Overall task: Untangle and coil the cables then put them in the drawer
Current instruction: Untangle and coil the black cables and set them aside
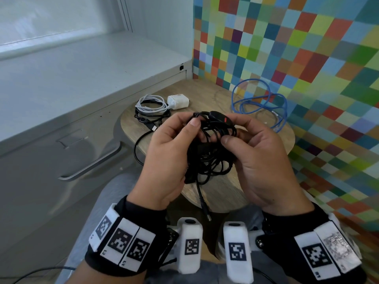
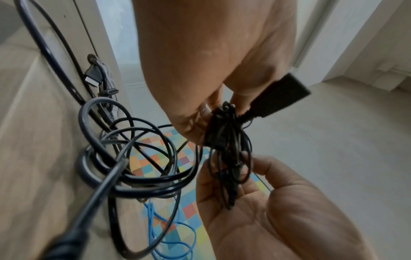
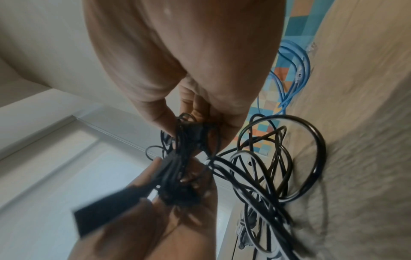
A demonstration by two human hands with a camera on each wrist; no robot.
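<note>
A tangled black cable bundle [image 1: 213, 152] hangs between both hands above the round wooden table [image 1: 225, 193]. My left hand [image 1: 196, 130] pinches its upper left side, thumb on top. My right hand [image 1: 231, 130] grips the right side, thumb pressed on the strands. A black adapter with a red mark [image 1: 220, 117] tops the bundle, and a barrel plug [image 1: 206, 212] dangles below. In the left wrist view the bundle [image 2: 227, 140] sits between my left fingers [image 2: 206, 109] and right palm [image 2: 255, 202], next to a flat black block [image 2: 282, 95]. The drawer [image 1: 61, 152] at my left is shut.
A white coiled cable [image 1: 150, 104] with its white charger [image 1: 178, 101] lies at the table's back left, on a black USB cable [image 1: 143, 119] whose loop hangs over the edge. A loose blue network cable [image 1: 260, 103] lies at the back right by the checkered wall [image 1: 307, 48].
</note>
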